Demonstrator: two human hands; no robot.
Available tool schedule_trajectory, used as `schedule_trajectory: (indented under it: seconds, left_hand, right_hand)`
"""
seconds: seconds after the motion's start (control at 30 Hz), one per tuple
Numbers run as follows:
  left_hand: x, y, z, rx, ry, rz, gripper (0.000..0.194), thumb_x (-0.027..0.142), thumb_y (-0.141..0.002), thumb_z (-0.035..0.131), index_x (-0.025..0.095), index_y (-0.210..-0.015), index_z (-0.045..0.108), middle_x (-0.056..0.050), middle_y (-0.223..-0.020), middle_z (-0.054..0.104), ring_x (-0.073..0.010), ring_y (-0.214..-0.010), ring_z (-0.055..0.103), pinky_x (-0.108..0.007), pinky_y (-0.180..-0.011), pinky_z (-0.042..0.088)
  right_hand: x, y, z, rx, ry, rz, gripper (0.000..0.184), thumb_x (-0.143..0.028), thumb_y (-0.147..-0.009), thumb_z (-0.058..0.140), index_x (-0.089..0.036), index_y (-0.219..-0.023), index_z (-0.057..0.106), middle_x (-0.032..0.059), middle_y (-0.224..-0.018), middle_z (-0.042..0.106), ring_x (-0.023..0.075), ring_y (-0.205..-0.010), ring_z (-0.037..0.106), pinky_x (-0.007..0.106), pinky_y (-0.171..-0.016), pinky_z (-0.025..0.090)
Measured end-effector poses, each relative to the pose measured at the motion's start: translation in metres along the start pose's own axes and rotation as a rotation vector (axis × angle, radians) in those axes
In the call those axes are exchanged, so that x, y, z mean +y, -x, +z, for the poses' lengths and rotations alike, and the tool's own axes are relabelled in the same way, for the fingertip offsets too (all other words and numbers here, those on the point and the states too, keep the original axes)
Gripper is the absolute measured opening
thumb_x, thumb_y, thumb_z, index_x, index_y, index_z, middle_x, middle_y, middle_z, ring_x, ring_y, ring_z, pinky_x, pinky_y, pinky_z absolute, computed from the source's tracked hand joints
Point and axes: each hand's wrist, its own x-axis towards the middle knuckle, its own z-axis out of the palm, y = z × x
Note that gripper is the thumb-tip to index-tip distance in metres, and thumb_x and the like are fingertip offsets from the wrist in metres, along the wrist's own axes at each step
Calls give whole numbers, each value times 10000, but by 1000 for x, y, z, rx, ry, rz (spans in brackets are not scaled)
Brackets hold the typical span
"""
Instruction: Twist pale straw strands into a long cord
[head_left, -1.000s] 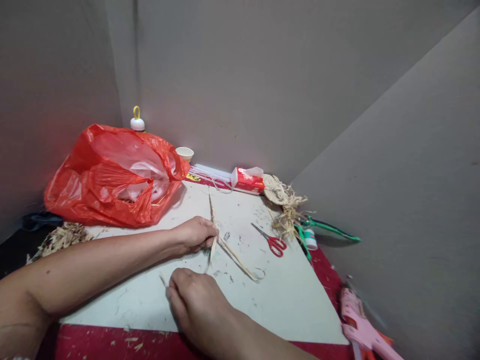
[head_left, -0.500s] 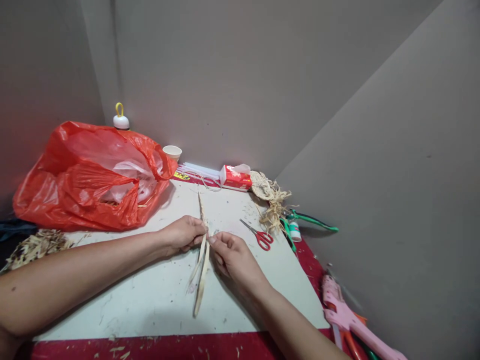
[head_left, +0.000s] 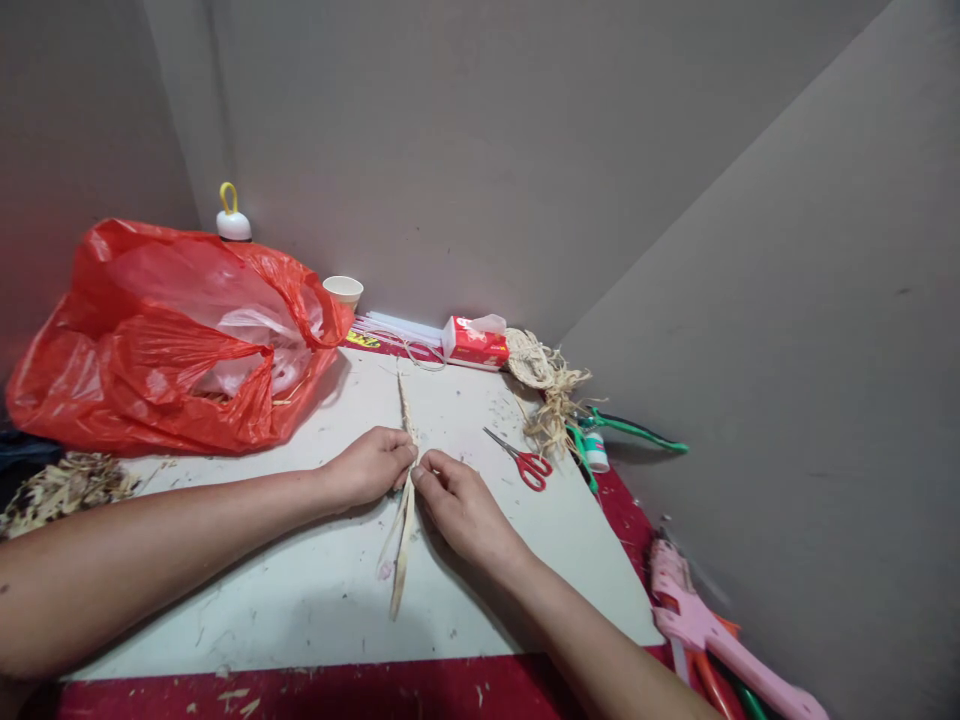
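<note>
My left hand (head_left: 379, 463) pinches a thin braid of pale dried plant fibre (head_left: 407, 412), whose narrow finished end points away from me over the white board (head_left: 300, 600). My right hand (head_left: 454, 495) is closed on the strands just below, its thumb and forefinger almost touching the left fingertips. Loose flat strands (head_left: 403, 560) hang from between the hands toward me. The exact spot where the fingers grip the fibre is partly hidden. To the right of my right hand lie red-handled scissors (head_left: 529, 467), slightly open.
A red plastic bag (head_left: 150, 370) bulges at the left, beside a heap of dry fibre (head_left: 71, 490). Along the back stand a paper cup (head_left: 343, 289), a tissue pack (head_left: 476, 345) and a coiled braid (head_left: 532, 358). Green-handled pliers (head_left: 637, 432) and a pink glue gun (head_left: 705, 625) lie at right.
My right hand has come closer to the left, and the fingertips now nearly meet at the braid. The view has shifted slightly.
</note>
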Motion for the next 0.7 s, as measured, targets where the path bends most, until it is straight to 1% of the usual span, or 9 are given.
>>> schedule_trajectory:
  seconds: [0.17,0.3,0.4,0.5,0.53,0.57,0.63,0.67,0.7]
  left_hand:
    - [2,0,1,21,-63,27,309,250,-798,367,179,-500,403,56,-441,393,-78,-440,337,-219,-493,272]
    - [4,0,1,26,-57,29,338,339,-817,388,182,-519,412,63,-433,382,-76,-425,319,-222,-474,254]
    - [2,0,0,7,-1,25,308,346,-806,423,182,-546,400,73,-451,378,-64,-418,288,-216,-455,230]
    - [1,-1,-1,6,56,-27,266,300,-788,445,182,-556,390,82,-448,349,-53,-404,256,-214,-431,183]
    - [1,-1,-2,0,79,-50,265,295,-785,450,183,-554,385,86,-439,333,-50,-392,240,-217,-420,163]
    - [2,-2,-3,-15,104,-75,270,299,-784,456,186,-551,380,88,-428,319,-48,-376,224,-222,-409,143]
    - [3,-2,-5,-63,164,-115,282,320,-787,467,191,-552,379,92,-411,301,-47,-345,196,-233,-390,112]
    - [4,-2,-6,-90,193,-126,283,325,-786,474,192,-553,383,92,-408,299,-46,-335,190,-237,-383,105]
    - [5,-3,-8,-116,220,-133,281,324,-783,482,193,-554,386,91,-409,301,-46,-330,189,-239,-378,103]
  right_hand:
    - [3,-4,-2,-39,101,-8,228,-251,-880,390,-178,-714,530,3,-670,552,155,-669,507,265,-643,365]
    - [4,-7,-1,-65,80,-49,249,-258,-896,367,-171,-782,570,34,-766,609,170,-756,550,280,-720,387]
    - [0,-6,-2,-94,65,-48,244,-285,-900,373,-172,-768,544,21,-731,585,155,-689,519,263,-659,386]
    - [-8,-5,-12,-129,47,-27,249,-320,-887,408,-183,-697,490,-20,-615,502,127,-575,444,237,-558,349]
    - [-11,-6,-18,-110,47,-10,257,-331,-876,427,-186,-669,472,-33,-572,464,120,-541,415,232,-530,330]
    - [-13,-8,-24,-64,47,6,269,-342,-865,445,-190,-644,455,-43,-535,429,114,-513,388,230,-509,312]
    - [-14,-12,-38,75,45,22,298,-364,-847,473,-195,-605,426,-54,-490,388,107,-482,357,233,-490,292]
    - [-13,-15,-44,140,35,24,306,-374,-842,481,-196,-599,424,-52,-486,397,107,-480,362,235,-491,296]
    - [-11,-17,-47,177,15,24,303,-382,-837,489,-194,-605,438,-44,-500,428,110,-489,385,237,-499,310]
